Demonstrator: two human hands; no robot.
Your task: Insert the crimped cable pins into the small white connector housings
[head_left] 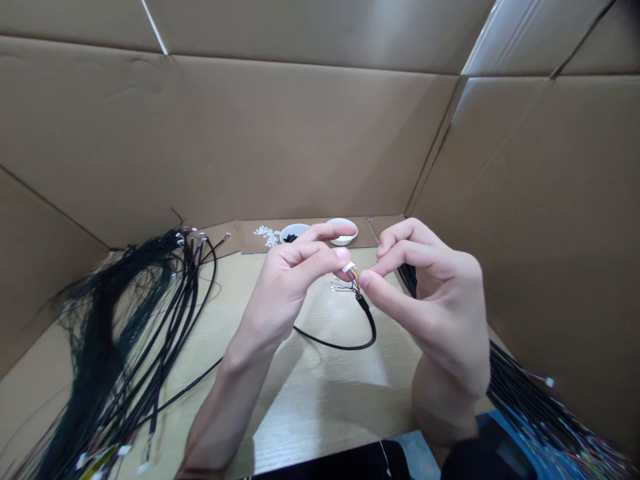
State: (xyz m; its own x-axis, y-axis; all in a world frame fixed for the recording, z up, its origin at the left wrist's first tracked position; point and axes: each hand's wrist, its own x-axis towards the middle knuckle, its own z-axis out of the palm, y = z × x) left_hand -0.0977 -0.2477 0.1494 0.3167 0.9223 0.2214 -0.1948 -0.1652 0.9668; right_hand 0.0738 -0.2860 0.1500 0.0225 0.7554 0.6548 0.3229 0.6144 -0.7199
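The left hand (285,293) pinches a white connector (349,267) above the bench (295,420), near the end of a black cable (371,323). The right hand (443,307) pinches a wire (358,270) just beside the connector.

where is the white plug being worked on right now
In the head view, the white plug is just right of centre, pinched in the left hand, with the right hand's fingertips close beside its coloured wires.

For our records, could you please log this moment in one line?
left hand: pinching white connector | right hand: at colored wires
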